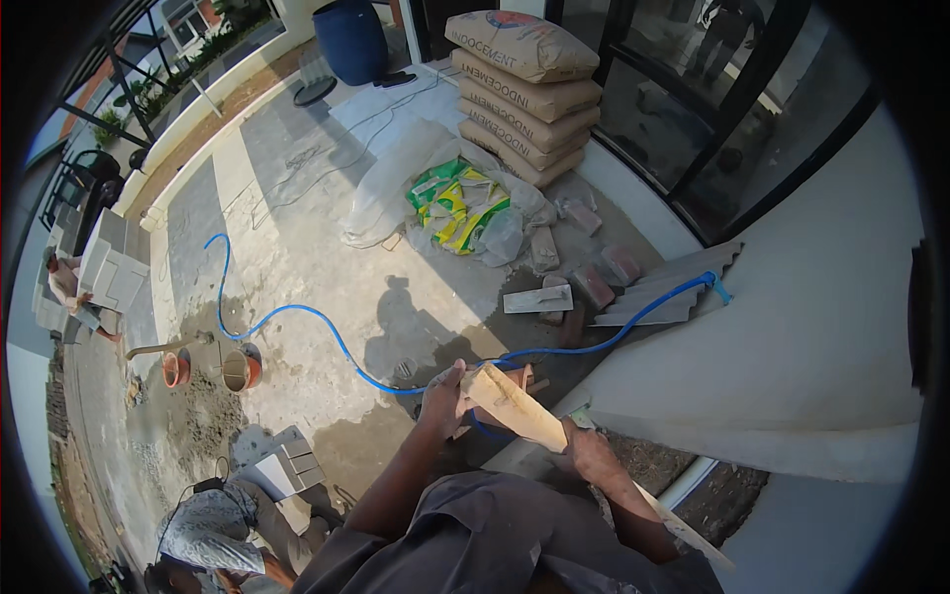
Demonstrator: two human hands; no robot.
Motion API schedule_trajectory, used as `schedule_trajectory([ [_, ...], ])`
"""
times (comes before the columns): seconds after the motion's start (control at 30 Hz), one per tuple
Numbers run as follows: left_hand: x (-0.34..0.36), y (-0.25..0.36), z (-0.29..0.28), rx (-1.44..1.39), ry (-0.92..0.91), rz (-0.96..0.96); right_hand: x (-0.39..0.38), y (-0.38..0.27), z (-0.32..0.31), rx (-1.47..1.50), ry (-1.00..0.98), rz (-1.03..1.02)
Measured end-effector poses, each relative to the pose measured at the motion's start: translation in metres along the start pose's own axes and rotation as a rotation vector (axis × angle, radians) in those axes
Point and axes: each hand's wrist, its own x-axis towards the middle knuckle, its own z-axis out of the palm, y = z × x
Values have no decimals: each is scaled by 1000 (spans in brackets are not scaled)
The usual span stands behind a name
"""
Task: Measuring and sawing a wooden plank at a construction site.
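A long flat wooden board (pixel 515 406), smeared with grey mortar, runs from the middle of the view down to the lower right. My left hand (pixel 442 398) grips its upper end. Lower along the board's length, my right hand (pixel 591 453) holds it. The board lies over the top edge of a low white wall (pixel 792 327) on my right. A blue hose (pixel 327 332) runs across the concrete ground below and behind the board.
Stacked cement sacks (pixel 524 94) and loose plastic bags (pixel 460 203) lie at the back. A blue barrel (pixel 351 40) stands far back. Two orange buckets (pixel 242 369) sit at left. A trowel float (pixel 539 298) and bricks lie near the wall. A person (pixel 223 530) crouches at lower left.
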Motion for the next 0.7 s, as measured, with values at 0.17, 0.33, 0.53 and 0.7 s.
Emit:
schedule_trajectory([
  [0.17,26,89,-94,-48,-16,-55,56,-133,-19,-85,-132,87],
  [0.33,45,171,-117,-62,5,-39,102,-212,-57,-42,-114,82],
  [0.53,83,239,-112,-156,-80,23,164,-253,-82,-50,-50,-20],
  [0.7,134,287,-116,42,-102,145,226,-285,-102,32,-71,93],
])
